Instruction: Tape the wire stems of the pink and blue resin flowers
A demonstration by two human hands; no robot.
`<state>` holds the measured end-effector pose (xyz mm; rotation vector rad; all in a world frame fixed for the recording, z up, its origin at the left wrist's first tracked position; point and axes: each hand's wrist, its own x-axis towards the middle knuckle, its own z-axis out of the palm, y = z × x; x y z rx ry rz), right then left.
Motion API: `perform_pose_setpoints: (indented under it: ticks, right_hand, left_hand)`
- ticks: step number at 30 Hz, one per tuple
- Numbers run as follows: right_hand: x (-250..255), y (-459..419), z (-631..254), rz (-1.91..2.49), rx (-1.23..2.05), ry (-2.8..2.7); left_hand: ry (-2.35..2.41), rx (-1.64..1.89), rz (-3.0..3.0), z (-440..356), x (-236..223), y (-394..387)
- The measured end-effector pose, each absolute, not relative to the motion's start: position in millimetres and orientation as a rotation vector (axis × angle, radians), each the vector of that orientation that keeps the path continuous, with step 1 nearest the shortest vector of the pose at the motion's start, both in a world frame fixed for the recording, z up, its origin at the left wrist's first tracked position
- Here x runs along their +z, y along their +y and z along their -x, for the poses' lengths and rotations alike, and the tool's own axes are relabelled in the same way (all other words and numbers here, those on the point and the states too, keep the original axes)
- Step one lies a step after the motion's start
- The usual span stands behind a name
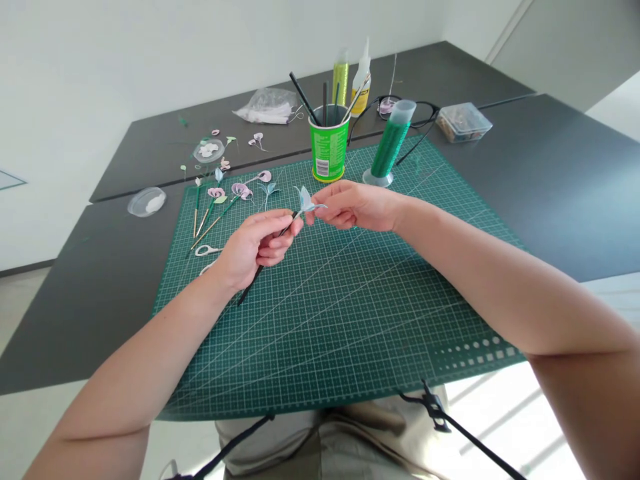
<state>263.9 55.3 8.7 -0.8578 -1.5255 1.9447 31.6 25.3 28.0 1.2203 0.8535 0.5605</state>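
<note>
My left hand (253, 247) is closed around a thin black rod (249, 287) that slants down and left. A pale blue flower (305, 200) with pointed petals stands at the rod's upper end, just past my left fingertips; how the two join is hidden. From the right, my right hand (357, 203) pinches at one of its petals with thumb and forefinger. Below both hands lies a green cutting mat (345, 320) with a grid. White-handled scissors (206, 251) lie partly behind my left wrist.
Several small flowers on sticks, such as a pink flower (216, 193), lie left on the mat. A green cup (330, 150) holds black rods. Near it stand a green thread spool (393, 147), a glue bottle (361, 83), glasses (425, 113) and a clear box (464, 122).
</note>
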Motion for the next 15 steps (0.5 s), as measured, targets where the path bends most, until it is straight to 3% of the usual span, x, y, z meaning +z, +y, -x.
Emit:
perform_pose_setpoints:
  ticks: [15]
  right_hand:
    - [11.1, 58.4, -275.9, 0.689, 1.885, -1.767]
  left_hand:
    - [0.730, 0.111, -1.413, -31.5, 29.1, 16.2]
